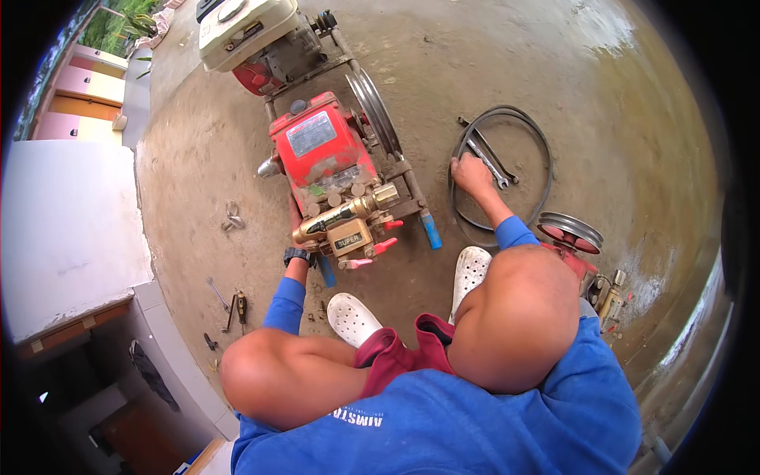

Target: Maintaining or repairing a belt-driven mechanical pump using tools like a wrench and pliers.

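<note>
Red pump in the upper middle of my view, both hands at work around it

From my head camera, the red pump (pixel 328 162) sits on the concrete floor (pixel 427 55), a little left of centre and ahead of the crouching person's feet. Its painted casing is scuffed and smeared with dirt, with a pale label plate (pixel 311 133) on top and a black cap (pixel 298 107) above that. At the near end I see a worn brass manifold (pixel 340 223) with red levers (pixel 385 246); a grooved metal pulley (pixel 374 112) stands along the right flank. The frame's near ends wear blue sleeves (pixel 431 231).

The left hand (pixel 295 220) goes in beside the brass end, mostly hidden past its watch, so I cannot tell whether it grips anything.

The right hand (pixel 473 176) is down at the left edge of a black belt (pixel 548 150), fingers curled inward, right beside a silver wrench (pixel 485 161) and a dark wrench (pixel 497 153). I cannot tell which of these, if any, it has closed on. The belt forms a rough loop on the floor, with the wrenches lying mostly inside it.
</note>
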Demonstrator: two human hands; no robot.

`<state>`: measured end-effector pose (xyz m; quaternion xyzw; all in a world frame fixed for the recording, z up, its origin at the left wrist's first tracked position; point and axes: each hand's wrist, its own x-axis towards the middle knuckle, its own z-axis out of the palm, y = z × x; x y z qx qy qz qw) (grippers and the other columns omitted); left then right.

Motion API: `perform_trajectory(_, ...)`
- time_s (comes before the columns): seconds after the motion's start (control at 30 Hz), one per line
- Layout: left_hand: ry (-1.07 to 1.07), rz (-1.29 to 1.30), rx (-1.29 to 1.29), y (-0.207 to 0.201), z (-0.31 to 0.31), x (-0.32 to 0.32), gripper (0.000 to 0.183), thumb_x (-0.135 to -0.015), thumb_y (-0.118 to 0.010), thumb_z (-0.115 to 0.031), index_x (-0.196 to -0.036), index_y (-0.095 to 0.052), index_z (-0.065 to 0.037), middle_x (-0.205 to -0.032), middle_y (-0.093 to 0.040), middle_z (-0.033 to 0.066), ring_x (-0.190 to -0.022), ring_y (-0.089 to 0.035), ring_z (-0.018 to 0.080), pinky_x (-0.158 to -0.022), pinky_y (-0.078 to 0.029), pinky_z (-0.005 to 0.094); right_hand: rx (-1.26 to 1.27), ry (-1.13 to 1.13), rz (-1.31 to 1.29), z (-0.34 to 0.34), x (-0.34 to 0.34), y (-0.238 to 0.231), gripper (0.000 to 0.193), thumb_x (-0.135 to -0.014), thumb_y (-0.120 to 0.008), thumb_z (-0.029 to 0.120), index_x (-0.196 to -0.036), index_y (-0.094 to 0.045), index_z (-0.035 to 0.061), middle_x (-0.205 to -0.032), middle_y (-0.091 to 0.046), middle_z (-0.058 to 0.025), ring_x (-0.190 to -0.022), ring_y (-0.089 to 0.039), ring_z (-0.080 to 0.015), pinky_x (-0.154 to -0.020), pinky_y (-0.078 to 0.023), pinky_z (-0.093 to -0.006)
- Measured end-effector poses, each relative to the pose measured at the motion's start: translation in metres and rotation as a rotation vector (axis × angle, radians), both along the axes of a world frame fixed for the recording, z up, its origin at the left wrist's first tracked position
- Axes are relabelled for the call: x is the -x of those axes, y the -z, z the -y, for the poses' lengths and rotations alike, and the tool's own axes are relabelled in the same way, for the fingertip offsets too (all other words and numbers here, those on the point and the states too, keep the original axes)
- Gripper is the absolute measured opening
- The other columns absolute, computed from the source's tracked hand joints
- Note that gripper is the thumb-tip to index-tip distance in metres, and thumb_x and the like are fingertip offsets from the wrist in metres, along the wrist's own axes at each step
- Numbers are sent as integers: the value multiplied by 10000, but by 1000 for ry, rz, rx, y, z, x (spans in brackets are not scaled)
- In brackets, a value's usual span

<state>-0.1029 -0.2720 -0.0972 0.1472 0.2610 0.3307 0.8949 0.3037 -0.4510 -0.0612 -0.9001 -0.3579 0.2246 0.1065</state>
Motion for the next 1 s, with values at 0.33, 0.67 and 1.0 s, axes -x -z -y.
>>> perform_trajectory(0.33, 15, -161, -44, -15, 10, -20, 784, -990, -403, -677, -1520, -374, -101, -1481, -493, 142, -1301, -539, 324, -1086, -476, 470, -382, 314, 245, -10, -66, -204, 401, -1016, -448, 342, -1102, -580, -27, -1005, -685, -319, -968, -652, -514, -861, -502, -573)
perform_trajectory(0.67, -17, -146, -43, -10, 6, -18, 746, -1002, -417, -647, -1500, -399, -92, -1450, -523, 144, -1269, -566, 319, -1072, -489, 467, -983, 5, -450, -103, -61, -286, 292, -1048, -474, 191, -1205, -665, 36, -703, -554, 5, -612, -532, -103, -557, -455, -271)
perform_trajectory(1.0, -95, -440, -118, -65, 33, -36, 694, -1048, -349, -590, -1505, -369, -68, -1466, -505, 151, -1294, -551, 304, -1090, -476, 447, -1017, -195, -515, -232, -41, -194, 324, -1055, -494, 266, -1241, -653, 54, -751, -538, 20, -660, -511, -84, -612, -465, -263)
